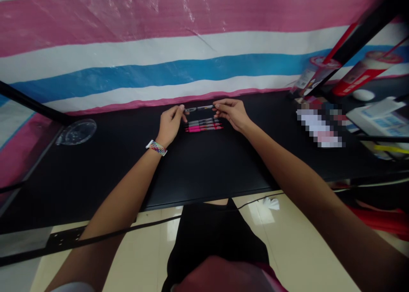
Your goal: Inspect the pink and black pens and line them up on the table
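A dark pen with a grey clip (200, 108) lies level between my two hands, pinched at both ends. My left hand (170, 122), with a colourful woven band on its wrist, grips the clip end. At the other end, the fingertips of my right hand (232, 113) are closed on the pen. Just nearer to me, several pens lie side by side in a row: dark and grey ones (203, 123) at the back, and a pink pen (194, 129) in front. Whether the held pen touches the table is hard to tell.
A black table (207, 168) spans the view before a striped sheet (159, 73). A clear plastic lid (77, 132) lies at left. On the right stand two drink cups with straws (319, 70), a white mouse (363, 95) and packets (380, 117).
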Motion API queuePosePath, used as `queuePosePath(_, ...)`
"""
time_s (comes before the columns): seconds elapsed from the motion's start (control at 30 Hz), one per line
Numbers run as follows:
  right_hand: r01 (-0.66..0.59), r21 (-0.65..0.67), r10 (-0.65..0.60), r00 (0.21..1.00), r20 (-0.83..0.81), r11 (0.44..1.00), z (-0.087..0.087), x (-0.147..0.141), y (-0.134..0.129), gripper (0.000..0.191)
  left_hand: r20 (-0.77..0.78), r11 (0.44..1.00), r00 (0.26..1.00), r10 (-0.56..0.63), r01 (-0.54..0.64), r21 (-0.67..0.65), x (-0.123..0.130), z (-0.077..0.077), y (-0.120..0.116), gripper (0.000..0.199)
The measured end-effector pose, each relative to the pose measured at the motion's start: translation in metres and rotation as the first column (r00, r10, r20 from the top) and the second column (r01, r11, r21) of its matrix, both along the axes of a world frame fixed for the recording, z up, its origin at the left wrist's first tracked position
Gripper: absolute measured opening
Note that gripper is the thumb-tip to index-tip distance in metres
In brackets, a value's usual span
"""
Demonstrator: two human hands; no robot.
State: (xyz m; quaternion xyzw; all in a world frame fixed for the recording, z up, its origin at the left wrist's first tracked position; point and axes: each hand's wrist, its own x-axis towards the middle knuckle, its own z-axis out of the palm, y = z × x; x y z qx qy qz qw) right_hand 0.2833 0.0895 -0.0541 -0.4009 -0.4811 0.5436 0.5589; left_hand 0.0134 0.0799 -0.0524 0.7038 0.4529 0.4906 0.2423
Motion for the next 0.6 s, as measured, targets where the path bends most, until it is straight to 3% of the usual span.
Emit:
queuePosePath(0.07, 0.012, -0.001, -0.012, 1.0, 0.018, 1.0, 0.0, 0.001, 0.001, 0.019, 0.027, 1.0, 1.0, 0.004, -0.005, 0.016, 0.0, -0.001, 0.001, 0.029)
queuePosePath(0.2, 0.026, -0.005, -0.026, 0.999, 0.018, 1.0, 0.0, 0.003, 0.002, 0.019, 0.02, 1.0, 1.0, -0.015, 0.015, -0.011, 0.0, -0.004, 0.003, 0.036)
queuePosePath(0.37, 0.018, 0.008, -0.018, 1.0, -0.009, 1.0, -0.001, 0.004, 0.003, 0.018, 0.09, 1.0, 0.996, -0.02, 0.019, 0.01, -0.001, -0.006, 0.006, 0.023)
queuePosePath(0.47, 0.026, 0.019, -0.026, 1.0, -0.001, 0.999, -0.001, 0.004, 0.003, 0.021, 0.053, 1.0, 0.998, 0.02, -0.021, 0.014, -0.004, -0.008, 0.009, 0.035)
queuePosePath(0.6, 0.076, 0.025, -0.076, 0.997, 0.01, 0.997, 0.0, 0.006, 0.005, 0.022, 0.069, 0.997, 0.994, 0.082, -0.083, 0.01, -0.01, -0.013, 0.016, 0.021)
